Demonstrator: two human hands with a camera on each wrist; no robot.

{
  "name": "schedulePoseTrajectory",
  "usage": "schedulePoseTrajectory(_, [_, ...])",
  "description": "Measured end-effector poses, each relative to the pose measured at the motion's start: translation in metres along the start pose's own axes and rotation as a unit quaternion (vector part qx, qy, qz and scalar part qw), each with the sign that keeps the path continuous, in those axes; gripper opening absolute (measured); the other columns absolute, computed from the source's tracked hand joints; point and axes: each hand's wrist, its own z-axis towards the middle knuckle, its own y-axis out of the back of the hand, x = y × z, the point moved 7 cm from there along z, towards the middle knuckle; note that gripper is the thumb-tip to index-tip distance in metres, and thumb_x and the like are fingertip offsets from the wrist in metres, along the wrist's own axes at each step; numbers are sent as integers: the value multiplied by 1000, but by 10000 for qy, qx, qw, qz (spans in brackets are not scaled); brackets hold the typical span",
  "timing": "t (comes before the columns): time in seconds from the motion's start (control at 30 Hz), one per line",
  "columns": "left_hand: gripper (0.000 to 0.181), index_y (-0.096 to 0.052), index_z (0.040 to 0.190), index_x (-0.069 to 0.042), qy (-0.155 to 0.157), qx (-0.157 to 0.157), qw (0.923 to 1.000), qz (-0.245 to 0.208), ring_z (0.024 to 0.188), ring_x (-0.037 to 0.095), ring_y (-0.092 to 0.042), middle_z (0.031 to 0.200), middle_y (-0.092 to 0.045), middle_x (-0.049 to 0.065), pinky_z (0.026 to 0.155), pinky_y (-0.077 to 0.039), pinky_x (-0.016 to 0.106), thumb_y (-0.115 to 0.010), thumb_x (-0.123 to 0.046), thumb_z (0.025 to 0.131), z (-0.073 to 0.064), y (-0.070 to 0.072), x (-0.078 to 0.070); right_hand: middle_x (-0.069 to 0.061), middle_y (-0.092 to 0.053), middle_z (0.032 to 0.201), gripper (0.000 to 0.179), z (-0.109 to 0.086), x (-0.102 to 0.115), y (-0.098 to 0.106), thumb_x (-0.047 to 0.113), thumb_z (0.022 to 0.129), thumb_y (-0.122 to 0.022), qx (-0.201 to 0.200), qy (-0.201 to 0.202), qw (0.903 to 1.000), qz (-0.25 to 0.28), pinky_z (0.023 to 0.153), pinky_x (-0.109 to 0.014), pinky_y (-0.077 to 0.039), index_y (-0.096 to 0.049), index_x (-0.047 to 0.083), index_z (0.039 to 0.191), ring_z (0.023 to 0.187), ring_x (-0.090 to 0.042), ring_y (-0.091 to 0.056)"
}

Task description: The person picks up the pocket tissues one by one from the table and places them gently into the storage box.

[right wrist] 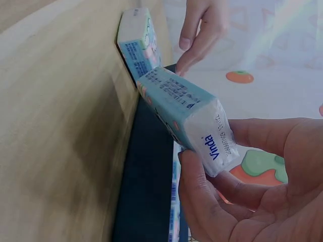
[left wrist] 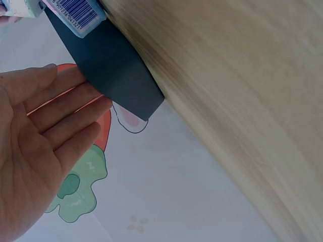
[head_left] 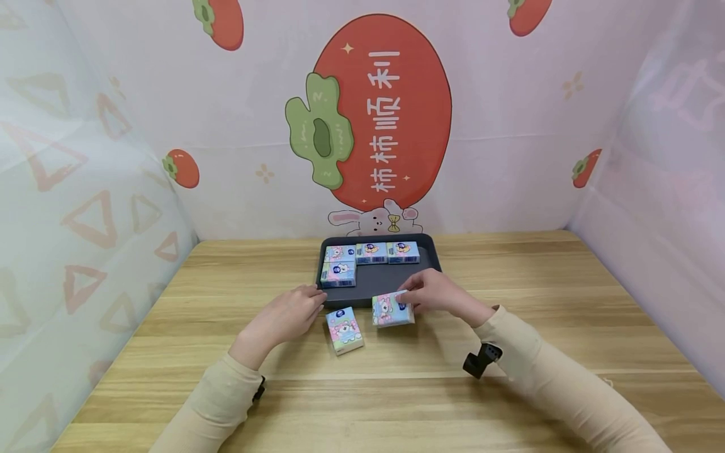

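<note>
Between the thumb and fingers of my right hand is a small tissue pack with a pink and blue print. In the right wrist view, the white end of this pack reads "Vinda", and it tilts above the near edge of a dark grey tray. My left hand has its fingertips at the tray's front left corner. In the left wrist view those fingers lie nearly straight against the tray's side, holding nothing. Another tissue pack lies on the table just in front of the tray, between both hands.
Several tissue packs lie in the tray: two at its left side, and two more along the back. The wooden table meets a printed cloth backdrop behind the tray. Cloth walls also stand left and right.
</note>
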Motion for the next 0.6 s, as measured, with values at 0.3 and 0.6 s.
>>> schedulePoseTrajectory(0.3, [27, -66, 115, 0, -75, 37, 9999, 130, 108, 31, -63, 116, -65, 18, 92, -55, 42, -55, -11, 94, 0, -1, 0, -10, -67, 101, 30, 8, 5, 7, 26, 86, -70, -1, -95, 10000, 3, 72, -28, -60, -70, 5, 106, 75, -14, -66])
schedulePoseTrajectory(0.6, [26, -66, 114, 1, -124, -32, 9999, 105, 106, 30, -64, 114, -66, 17, 91, -55, 41, -55, -11, 94, 0, -2, 0, -11, -68, 101, 29, 10, 9, 13, 26, 86, -71, -106, -153, 9998, 48, 74, -31, -61, -70, 4, 105, 74, -15, -68])
